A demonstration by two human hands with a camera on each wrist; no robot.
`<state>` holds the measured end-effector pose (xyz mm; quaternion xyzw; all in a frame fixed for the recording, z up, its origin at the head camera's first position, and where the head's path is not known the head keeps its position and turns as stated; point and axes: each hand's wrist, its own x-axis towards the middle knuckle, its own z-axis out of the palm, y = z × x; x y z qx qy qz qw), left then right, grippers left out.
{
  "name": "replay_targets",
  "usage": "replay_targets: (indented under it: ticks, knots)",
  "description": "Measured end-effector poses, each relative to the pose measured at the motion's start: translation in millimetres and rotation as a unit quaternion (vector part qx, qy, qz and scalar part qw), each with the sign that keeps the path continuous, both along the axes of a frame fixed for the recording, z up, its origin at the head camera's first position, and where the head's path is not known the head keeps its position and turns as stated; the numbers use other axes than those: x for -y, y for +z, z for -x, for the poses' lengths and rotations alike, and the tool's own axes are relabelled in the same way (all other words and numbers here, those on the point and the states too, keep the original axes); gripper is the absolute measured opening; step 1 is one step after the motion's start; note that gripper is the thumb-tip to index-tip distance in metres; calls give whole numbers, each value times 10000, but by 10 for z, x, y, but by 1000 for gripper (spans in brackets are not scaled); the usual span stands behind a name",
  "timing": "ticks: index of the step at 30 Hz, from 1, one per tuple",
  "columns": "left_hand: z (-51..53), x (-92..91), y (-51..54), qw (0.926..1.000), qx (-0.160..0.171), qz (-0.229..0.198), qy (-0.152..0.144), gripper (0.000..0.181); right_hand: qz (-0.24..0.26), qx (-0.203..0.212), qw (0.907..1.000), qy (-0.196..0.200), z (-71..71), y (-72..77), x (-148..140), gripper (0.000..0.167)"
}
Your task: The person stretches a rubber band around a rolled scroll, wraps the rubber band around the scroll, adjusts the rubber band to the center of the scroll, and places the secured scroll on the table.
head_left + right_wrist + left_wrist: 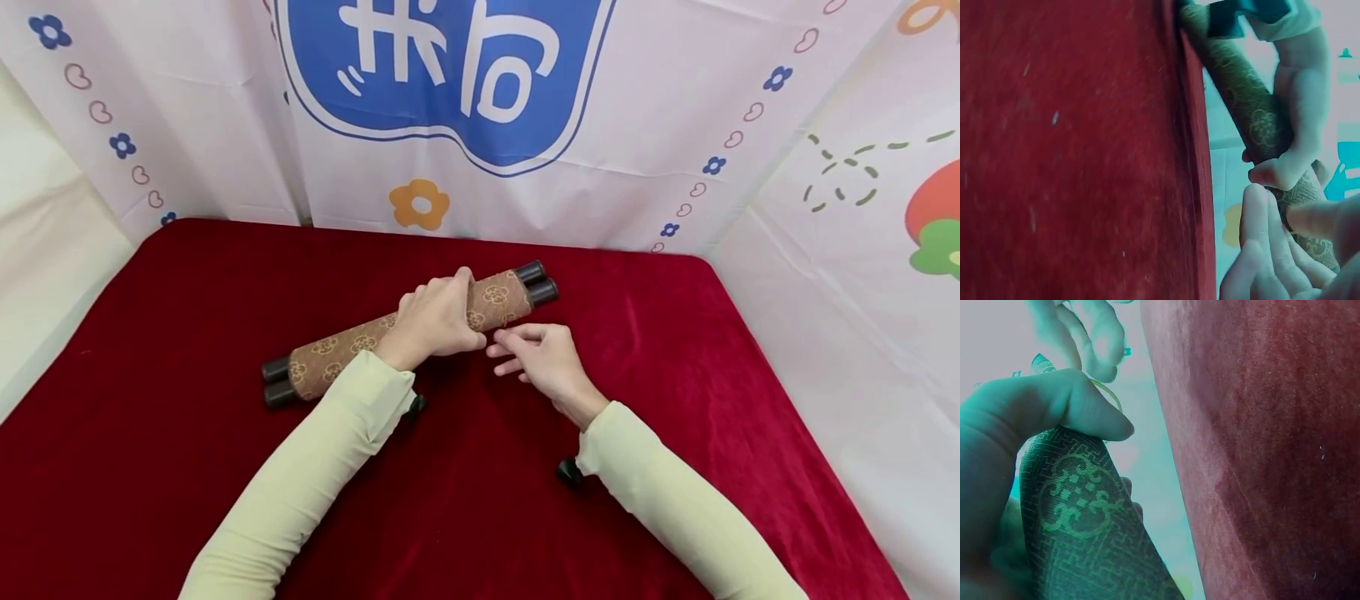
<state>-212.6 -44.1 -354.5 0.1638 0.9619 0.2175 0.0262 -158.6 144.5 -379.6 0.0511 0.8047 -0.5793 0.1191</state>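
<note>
A rolled scroll [341, 354] in brown brocade with gold floral motifs lies slantwise above the red cloth, two dark roller knobs showing at each end. My left hand [435, 321] grips it right of the middle, thumb on the near side. In the left wrist view, a thin yellowish cord [1109, 394] curves out beside the left thumb. My right hand [543, 358] is close to the scroll's near side, by the left thumb. Its fingers [1260, 219] are fairly straight, and a gap shows between them and the thumb. Where the cord's end lies is hidden.
A red velvet cloth [420, 517] covers the table. White printed curtains [225, 150] stand behind it and along the sides. Dark wrist-camera pieces hang under both sleeves, near the cloth.
</note>
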Motion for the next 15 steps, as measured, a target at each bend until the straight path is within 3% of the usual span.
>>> replay_targets:
  ticks: [3,7,15]
  knots:
    - [-5,-9,3,10000,1,-12,18,59,581,575,9965,-187,-2,1,-6,30]
    - [-14,-9,14,10000,-13,-30,11,60,1360,986,9852,-349,-3,-2,26,35]
    - [-24,-5,19,9999,-69,-21,74,60,2335,1255,9628,-532,3,-3,120,39]
